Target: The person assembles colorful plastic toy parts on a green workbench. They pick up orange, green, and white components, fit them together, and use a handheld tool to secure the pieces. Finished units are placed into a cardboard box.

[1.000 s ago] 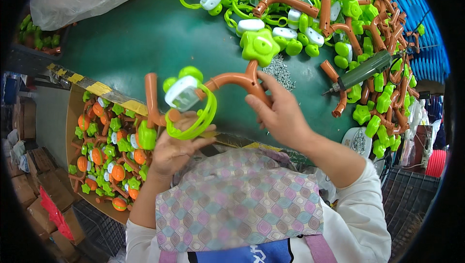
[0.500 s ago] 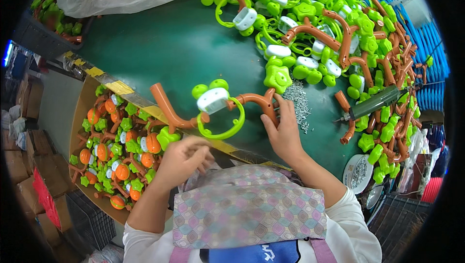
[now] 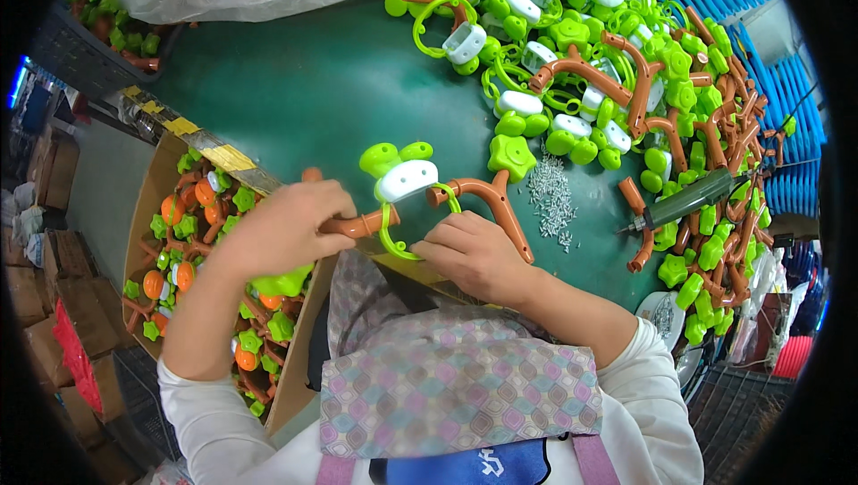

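Observation:
My left hand is wrapped round a brown branch-shaped plastic tube; a green star piece shows under that wrist. The tube's right end meets the side of a thin green ring. My right hand pinches the ring's lower right edge. On the ring's top sits a white block with green rounded knobs. A forked brown branch tube lies just above my right hand, one end at the ring's right side. Whether that end is joined to the ring I cannot tell.
Loose screws lie right of the hands, beside a green star piece. A dark green electric screwdriver rests farther right. Green, white and brown parts heap up behind. A cardboard box of assembled pieces stands at lower left.
My left hand has moved up and closed round the left branch tube. My right hand has left the right branch and moved left to the ring. The right branch has turned.

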The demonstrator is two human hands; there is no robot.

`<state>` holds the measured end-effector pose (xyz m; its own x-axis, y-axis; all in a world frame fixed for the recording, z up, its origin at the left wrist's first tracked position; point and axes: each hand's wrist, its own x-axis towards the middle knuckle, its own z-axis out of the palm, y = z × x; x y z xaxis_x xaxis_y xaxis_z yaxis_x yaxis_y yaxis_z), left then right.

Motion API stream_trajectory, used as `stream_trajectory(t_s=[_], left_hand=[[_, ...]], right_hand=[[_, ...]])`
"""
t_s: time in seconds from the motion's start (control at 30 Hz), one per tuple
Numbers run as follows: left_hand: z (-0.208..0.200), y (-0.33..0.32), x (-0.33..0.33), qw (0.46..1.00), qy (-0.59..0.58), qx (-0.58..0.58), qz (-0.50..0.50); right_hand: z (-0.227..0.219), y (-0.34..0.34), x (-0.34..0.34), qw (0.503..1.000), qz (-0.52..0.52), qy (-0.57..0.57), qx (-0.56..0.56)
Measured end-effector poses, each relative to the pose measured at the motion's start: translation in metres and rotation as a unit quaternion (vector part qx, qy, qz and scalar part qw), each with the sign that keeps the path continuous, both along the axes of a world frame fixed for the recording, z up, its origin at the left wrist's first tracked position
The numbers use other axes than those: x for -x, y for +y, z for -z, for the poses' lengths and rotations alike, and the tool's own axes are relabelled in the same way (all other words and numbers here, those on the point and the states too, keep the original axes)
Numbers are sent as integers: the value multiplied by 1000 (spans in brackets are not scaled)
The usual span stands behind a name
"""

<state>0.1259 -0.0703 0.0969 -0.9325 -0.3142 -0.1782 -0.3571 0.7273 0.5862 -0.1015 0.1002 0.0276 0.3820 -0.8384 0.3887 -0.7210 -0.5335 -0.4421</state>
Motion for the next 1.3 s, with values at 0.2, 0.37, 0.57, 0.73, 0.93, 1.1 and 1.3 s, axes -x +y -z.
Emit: stream_trajectory(t_s=[0.2,0.37,0.57,0.73,0.93,1.1,1.3], left_hand=[[-1,-71,24,772,-86,-628,-39],[80,-97,15,770,29,-624,-132],[37,-115,14,851,420,-199,-245],[47,5,27,976,200,63,-53],[55,6,45,958,225,117,-136],[81,16,50,964,223,142,33],[77,17,52,929,260,226,-133]], right_hand=[[-36,-16,-2,995,59,-39,65],[-5,-38,1,998,45,43,-11],[22,-51,4,985,77,154,-17],[-25,-127,31,995,62,54,52],[-81,-344,50,935,154,19,319],[-110,-373,58,974,220,-48,-13],[-106,-161,57,927,-161,-269,-208]])
